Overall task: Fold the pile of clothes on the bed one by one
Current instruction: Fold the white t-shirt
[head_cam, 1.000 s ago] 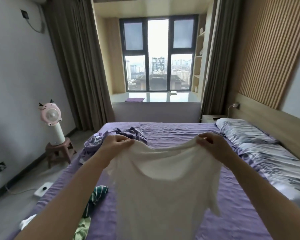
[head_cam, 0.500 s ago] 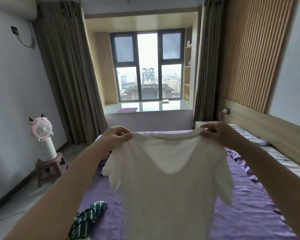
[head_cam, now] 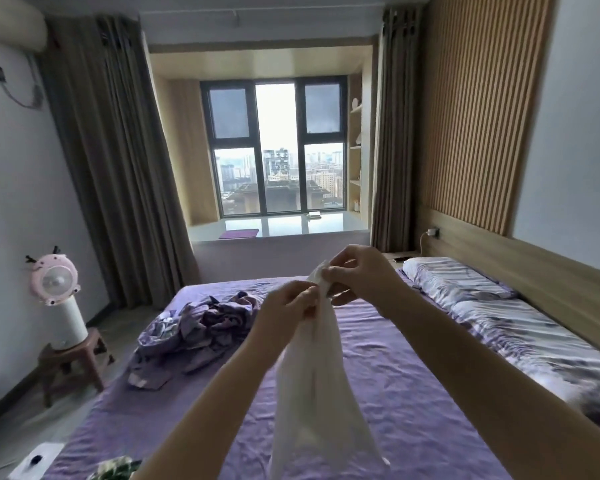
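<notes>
While pinched between both hands' fingers, left hand (head_cam: 288,308) just below right hand (head_cam: 355,277), hangs thin white T-shirt (head_cam: 317,393), gathered narrow, over wrinkled purple bed (head_cam: 413,393); crumpled purple clothes (head_cam: 205,323) well apart leftward.

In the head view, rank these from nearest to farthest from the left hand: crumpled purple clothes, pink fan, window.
1. Crumpled purple clothes, on the bed just left of the left hand.
2. Pink fan, on a stool by the left wall.
3. Window, at the far end.
</notes>
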The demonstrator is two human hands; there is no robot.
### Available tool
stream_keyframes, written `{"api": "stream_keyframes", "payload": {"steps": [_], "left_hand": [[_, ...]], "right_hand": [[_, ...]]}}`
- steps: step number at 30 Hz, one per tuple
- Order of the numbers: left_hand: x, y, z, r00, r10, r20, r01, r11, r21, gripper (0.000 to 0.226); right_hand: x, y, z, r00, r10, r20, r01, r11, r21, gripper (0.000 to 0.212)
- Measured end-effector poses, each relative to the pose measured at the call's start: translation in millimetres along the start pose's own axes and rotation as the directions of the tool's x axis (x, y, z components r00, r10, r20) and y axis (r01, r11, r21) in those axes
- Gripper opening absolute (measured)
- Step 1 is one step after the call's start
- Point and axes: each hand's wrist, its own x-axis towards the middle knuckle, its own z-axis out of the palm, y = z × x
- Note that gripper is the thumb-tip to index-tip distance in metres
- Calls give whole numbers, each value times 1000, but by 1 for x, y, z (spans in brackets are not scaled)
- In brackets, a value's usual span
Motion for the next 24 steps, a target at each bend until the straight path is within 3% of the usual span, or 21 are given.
{"api": "stream_keyframes", "payload": {"steps": [3, 5, 6, 8, 10, 11, 14, 17, 24], "left_hand": [[0, -9, 2, 990, 136, 29, -138, 942, 305, 19], [4, -9, -5, 987, 159, 7, -152, 928, 341, 12], [6, -9, -10, 992, 129, 9, -126, 954, 274, 14], [9, -3, -18, 998, -44, 42, 49, 991, -122, 21], [13, 4, -25, 968, -210, 136, 250, 822, -512, 22], [15, 8, -28, 950, -252, 184, 312, 735, -602, 22], [18, 16, -32, 928, -254, 272, 372, 644, -669, 34], [19, 16, -37, 925, -261, 276, 380, 614, -692, 27], [15, -5, -53, 898, -323, 299, 436, 557, -707, 29]], "right_hand": [[1, 1, 8, 996, -93, 4, 92, 985, -142, 11], [-1, 8, 4, 986, -153, 66, 160, 979, -127, 3], [-1, 14, 0, 982, -177, 74, 185, 975, -125, 4], [-1, 28, -9, 985, -155, 74, 160, 984, -73, 22], [-2, 43, -12, 991, -85, 101, 81, 996, 48, 42], [-1, 51, -11, 991, -63, 114, 51, 992, 112, 48], [-4, 72, -2, 972, -65, 225, -21, 931, 363, 47], [-13, 84, 9, 907, -91, 410, -168, 815, 554, 48], [-17, 91, 8, 889, -163, 427, -93, 851, 517, 69]]}}
